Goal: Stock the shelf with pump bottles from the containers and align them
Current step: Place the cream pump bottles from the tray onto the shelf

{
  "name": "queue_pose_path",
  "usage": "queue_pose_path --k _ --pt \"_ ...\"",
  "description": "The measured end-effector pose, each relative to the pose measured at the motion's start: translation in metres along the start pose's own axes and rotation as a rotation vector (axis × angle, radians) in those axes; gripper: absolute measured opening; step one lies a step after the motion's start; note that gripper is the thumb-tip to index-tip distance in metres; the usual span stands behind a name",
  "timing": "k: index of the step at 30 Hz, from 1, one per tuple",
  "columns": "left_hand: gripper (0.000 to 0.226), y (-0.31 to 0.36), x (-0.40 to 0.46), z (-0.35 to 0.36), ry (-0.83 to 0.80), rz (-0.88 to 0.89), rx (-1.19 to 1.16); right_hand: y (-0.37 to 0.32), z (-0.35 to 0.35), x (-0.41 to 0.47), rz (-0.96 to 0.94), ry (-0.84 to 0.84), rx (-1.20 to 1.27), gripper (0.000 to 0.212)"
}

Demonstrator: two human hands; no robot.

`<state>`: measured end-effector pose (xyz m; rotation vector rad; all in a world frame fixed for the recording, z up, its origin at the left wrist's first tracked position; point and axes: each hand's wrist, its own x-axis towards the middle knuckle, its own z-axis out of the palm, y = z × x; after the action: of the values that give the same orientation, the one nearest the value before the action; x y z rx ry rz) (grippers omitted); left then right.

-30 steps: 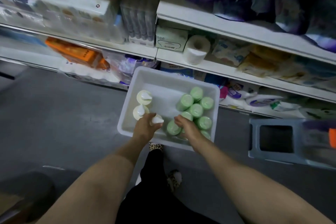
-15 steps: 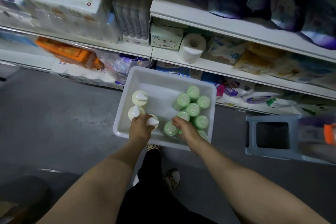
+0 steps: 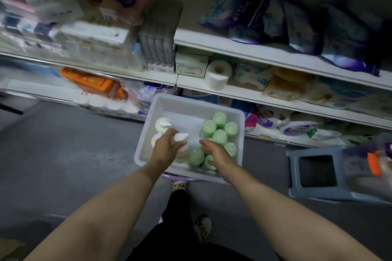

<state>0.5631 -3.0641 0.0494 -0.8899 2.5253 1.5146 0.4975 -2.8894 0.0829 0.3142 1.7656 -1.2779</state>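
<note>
A white plastic bin (image 3: 196,104) sits on the floor below the shelves. My left hand (image 3: 165,146) grips a cream pump bottle (image 3: 182,151) by its neck, its white pump head sticking out to the right. Two more cream pump bottles (image 3: 162,124) stand at the bin's left side. Several green-capped bottles (image 3: 219,135) fill the right side. My right hand (image 3: 216,152) reaches among them, fingers curled round a green bottle (image 3: 206,163) at the near edge.
White shelves (image 3: 275,59) ahead hold tissue packs, a toilet roll (image 3: 217,74), an orange pack (image 3: 95,82) and purple bags. A grey plastic stool (image 3: 314,172) stands right of the bin. Grey floor lies to the left. My feet are just behind the bin.
My left hand has raised the cream pump bottle a little inside the bin. My right hand stays on the green bottles. The view has tilted up toward the shelves.
</note>
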Motion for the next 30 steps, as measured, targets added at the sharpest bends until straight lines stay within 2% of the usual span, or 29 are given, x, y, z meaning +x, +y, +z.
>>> queue_pose_path --k 6,11,14,16,21,25,28,30 --pt "0.021 0.083 0.004 -0.04 0.045 0.121 -0.167 -0.039 -0.018 -0.032 -0.195 -0.007 0.003 0.047" --pt "0.016 0.174 0.006 -0.069 0.071 0.271 -0.176 -0.084 -0.038 -0.062 -0.336 0.012 0.075 0.038" --pt "0.026 0.227 0.003 -0.078 0.098 0.324 -0.161 -0.11 -0.049 -0.081 -0.427 0.001 0.17 0.025" --pt "0.031 0.256 -0.001 -0.081 0.103 0.326 -0.201 -0.126 -0.057 -0.094 -0.467 0.009 0.254 0.025" --pt "0.028 0.313 -0.017 -0.081 0.15 0.384 -0.227 -0.156 -0.073 -0.123 -0.52 0.047 0.371 0.045" --pt "0.051 0.342 -0.027 -0.078 0.171 0.359 -0.233 -0.169 -0.086 -0.139 -0.573 0.029 0.436 0.029" --pt "0.055 0.353 -0.031 -0.073 0.119 0.367 -0.193 -0.182 -0.096 -0.149 -0.599 0.035 0.482 0.033" --pt "0.055 0.356 -0.035 -0.07 0.0 0.367 -0.306 -0.191 -0.101 -0.157 -0.621 0.056 0.49 0.04"
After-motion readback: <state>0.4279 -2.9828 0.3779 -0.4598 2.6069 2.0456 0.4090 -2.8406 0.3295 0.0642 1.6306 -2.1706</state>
